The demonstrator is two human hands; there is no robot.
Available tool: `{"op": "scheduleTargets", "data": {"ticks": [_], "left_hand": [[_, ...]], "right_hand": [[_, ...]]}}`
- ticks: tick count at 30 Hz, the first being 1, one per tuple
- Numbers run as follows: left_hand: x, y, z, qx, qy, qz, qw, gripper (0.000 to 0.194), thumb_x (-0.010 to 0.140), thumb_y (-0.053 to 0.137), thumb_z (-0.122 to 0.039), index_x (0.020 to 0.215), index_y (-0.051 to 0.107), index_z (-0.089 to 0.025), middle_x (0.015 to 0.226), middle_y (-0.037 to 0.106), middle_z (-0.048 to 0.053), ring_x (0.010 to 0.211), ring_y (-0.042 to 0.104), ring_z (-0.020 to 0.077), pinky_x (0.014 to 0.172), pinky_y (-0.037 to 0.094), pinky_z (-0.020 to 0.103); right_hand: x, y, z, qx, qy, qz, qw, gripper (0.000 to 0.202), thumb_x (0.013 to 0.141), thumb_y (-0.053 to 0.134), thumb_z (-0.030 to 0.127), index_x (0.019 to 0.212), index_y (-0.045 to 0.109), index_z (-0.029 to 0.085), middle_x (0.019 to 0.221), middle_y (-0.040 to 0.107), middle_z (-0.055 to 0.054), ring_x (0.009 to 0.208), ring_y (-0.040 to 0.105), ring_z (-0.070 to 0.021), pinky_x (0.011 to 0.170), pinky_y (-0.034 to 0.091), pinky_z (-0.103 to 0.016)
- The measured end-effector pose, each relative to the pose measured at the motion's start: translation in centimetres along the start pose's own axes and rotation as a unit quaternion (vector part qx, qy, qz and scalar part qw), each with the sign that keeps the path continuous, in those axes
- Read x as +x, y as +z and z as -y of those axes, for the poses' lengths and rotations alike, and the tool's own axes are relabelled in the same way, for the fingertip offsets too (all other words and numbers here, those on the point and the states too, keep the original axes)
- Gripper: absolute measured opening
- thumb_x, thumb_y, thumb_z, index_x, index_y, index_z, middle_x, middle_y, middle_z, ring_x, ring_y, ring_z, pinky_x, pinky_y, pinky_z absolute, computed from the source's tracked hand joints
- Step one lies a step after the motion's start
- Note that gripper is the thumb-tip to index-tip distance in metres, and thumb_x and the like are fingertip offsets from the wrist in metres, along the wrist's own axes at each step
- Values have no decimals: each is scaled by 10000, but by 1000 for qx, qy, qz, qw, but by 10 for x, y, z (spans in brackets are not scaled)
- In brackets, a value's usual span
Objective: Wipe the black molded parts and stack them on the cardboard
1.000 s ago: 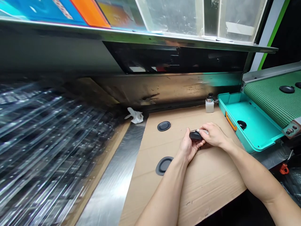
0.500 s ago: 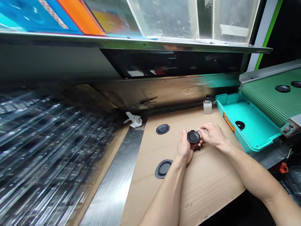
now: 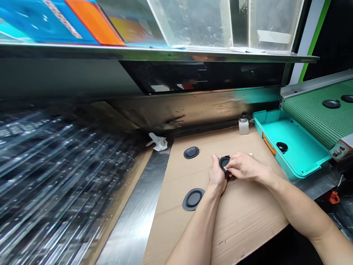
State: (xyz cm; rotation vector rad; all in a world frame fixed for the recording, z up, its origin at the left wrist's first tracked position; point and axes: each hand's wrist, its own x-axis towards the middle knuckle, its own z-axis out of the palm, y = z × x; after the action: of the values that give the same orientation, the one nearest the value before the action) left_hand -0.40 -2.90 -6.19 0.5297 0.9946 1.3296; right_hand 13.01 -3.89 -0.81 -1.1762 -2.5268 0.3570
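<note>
My left hand (image 3: pixel 217 176) is closed around the edge of a round black plastic cap (image 3: pixel 223 162), holding it above the cardboard. Between the pinched fingertips of my right hand (image 3: pixel 245 166) is a small white wad (image 3: pixel 225 168), pressed against the cap's face. Whether it is cloth or paper I cannot tell. My right fingers cover much of the cap. Left of my hands, a black oval cap (image 3: pixel 191 152) lies flat on the cardboard, and a second black oval cap (image 3: pixel 193 199) lies nearer, beside my left forearm.
A brown cardboard sheet (image 3: pixel 248 221) covers the bench. A small bottle (image 3: pixel 243 127) stands behind my hands. At right, a turquoise tray (image 3: pixel 306 147) holds black parts (image 3: pixel 281 147) beside a green conveyor (image 3: pixel 311 110). Stacked clear plastic trays (image 3: pixel 55 184) fill the left; a crumpled white cloth (image 3: pixel 159 142) lies nearby.
My right hand has moved left and slightly down, from beside the black cap onto its face, bringing the white wad against it. The cap is now tilted and partly covered.
</note>
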Motion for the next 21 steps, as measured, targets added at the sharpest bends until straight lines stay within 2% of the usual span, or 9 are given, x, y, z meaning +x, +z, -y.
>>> {"op": "scheduleTargets", "data": {"ticks": [2, 4, 8, 12, 16, 19, 21], "left_hand": [[1, 1, 2, 35, 10, 34, 999, 681, 901, 496, -792, 716, 639, -152, 520, 575, 17, 371, 475, 125, 350, 327, 240], [3, 1, 5, 53, 18, 31, 998, 684, 876, 520, -804, 676, 618, -157, 512, 572, 19, 376, 480, 125, 355, 337, 237], [6, 0, 10, 42, 44, -23, 998, 615, 844, 629, -751, 643, 556, -174, 518, 554, -17, 424, 504, 99, 423, 410, 205], [5, 0, 12, 82, 40, -5, 996, 661, 842, 573, -797, 651, 590, -165, 513, 563, 4, 406, 495, 111, 403, 402, 221], [4, 0, 12, 83, 55, -30, 995, 650, 832, 588, -789, 630, 581, -171, 506, 555, 3, 440, 526, 120, 427, 427, 217], [3, 0, 15, 123, 41, -16, 991, 671, 866, 508, -800, 615, 577, -181, 465, 510, 4, 422, 513, 137, 401, 398, 228], [3, 0, 16, 141, 51, -22, 988, 652, 862, 540, -779, 597, 558, -184, 465, 500, -2, 411, 485, 123, 390, 368, 219]], "right_hand": [[-2, -4, -2, -50, 56, 3, 997, 199, 980, 587, 185, 939, 782, 180, 985, 712, -82, 952, 621, -203, 833, 460, -298], [-1, -2, -3, -82, 90, -19, 992, 247, 1023, 533, 219, 986, 771, 163, 1010, 710, -105, 991, 616, -216, 869, 465, -311], [2, 8, 0, -66, 49, -29, 996, 263, 1051, 506, 255, 1086, 756, 179, 1076, 723, -91, 1025, 624, -200, 928, 471, -303], [0, 5, 2, -85, 133, -44, 986, 294, 1049, 474, 252, 1069, 757, 171, 1090, 741, -100, 1041, 649, -218, 889, 475, -312], [-3, -2, 3, -37, 123, -7, 992, 239, 1007, 532, 264, 1045, 764, 222, 1071, 762, -52, 980, 680, -204, 799, 473, -292], [-3, -1, 3, -54, 167, -34, 984, 266, 1013, 497, 251, 1064, 755, 208, 1100, 758, -72, 989, 686, -211, 809, 478, -302], [-2, 4, 3, -56, 159, -43, 985, 273, 1024, 485, 264, 1065, 749, 208, 1105, 752, -73, 1009, 683, -207, 832, 484, -298]]}}
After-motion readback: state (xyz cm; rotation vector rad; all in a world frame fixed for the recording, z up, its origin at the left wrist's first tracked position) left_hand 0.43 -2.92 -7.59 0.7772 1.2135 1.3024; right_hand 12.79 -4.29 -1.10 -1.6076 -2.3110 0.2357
